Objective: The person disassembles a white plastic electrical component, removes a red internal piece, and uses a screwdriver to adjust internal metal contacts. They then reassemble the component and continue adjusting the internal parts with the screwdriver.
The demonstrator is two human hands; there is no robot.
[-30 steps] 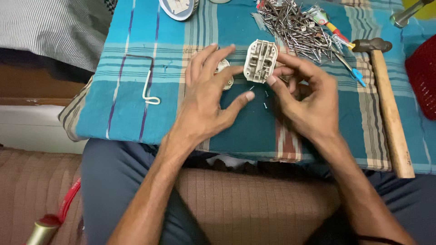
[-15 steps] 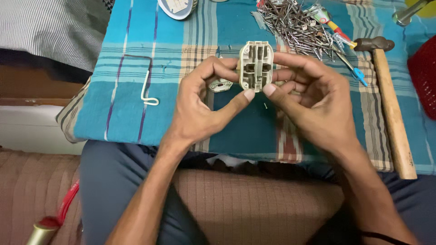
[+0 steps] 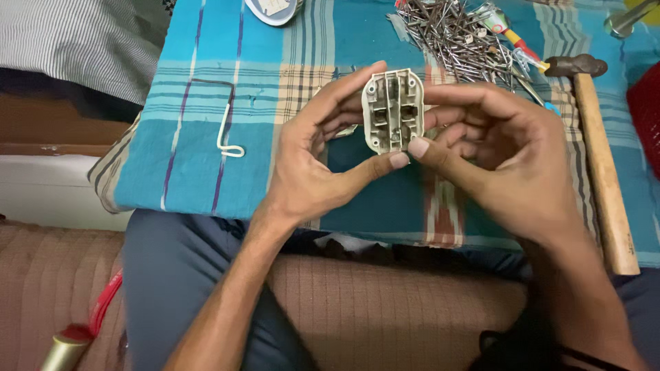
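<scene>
Head view: left hand [image 3: 309, 165] and right hand [image 3: 502, 158] both pinching off-white plastic socket housing [image 3: 392, 110], fingers closed on its edges, inspecting open back; next calling for steady grip.

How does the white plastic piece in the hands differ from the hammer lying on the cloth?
The white plastic piece is held up off the cloth by both hands, left hand and right hand; the hammer lies flat, untouched. The piece is small, rounded and pale with open compartments; the hammer is long, with a wooden handle and dark metal head. Both are over the blue checked cloth.
</scene>
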